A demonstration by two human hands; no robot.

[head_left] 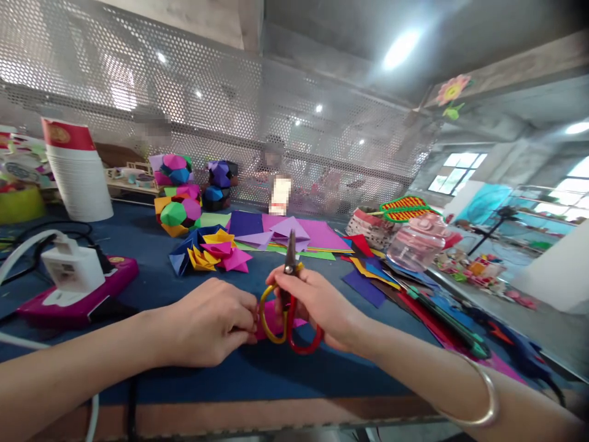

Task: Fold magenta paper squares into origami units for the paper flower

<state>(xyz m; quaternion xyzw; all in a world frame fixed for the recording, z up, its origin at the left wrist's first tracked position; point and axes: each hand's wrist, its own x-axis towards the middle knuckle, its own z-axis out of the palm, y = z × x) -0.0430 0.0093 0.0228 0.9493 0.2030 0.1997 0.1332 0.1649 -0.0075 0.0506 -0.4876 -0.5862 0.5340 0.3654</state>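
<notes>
My right hand (317, 298) is closed round a pair of scissors (291, 264) with one yellow and one red handle loop; the blades point up and away and look closed. A pink sheet of paper (275, 318) lies on the blue table top, partly behind the scissors. At its left end is my left hand (218, 322), its fingers curled and pinching the paper's edge. Beyond my hands sit folded paper pieces in yellow (202, 259), pink (234, 258) and blue (180, 261).
Multicoloured paper balls (178, 212), stacked paper cups (78, 178) and a magenta power strip (59, 310) stand at left. Coloured sheets (317, 236) lie at the back. A pink clear bottle (411, 245), basket (368, 228) and green-black tool (448, 322) are at right.
</notes>
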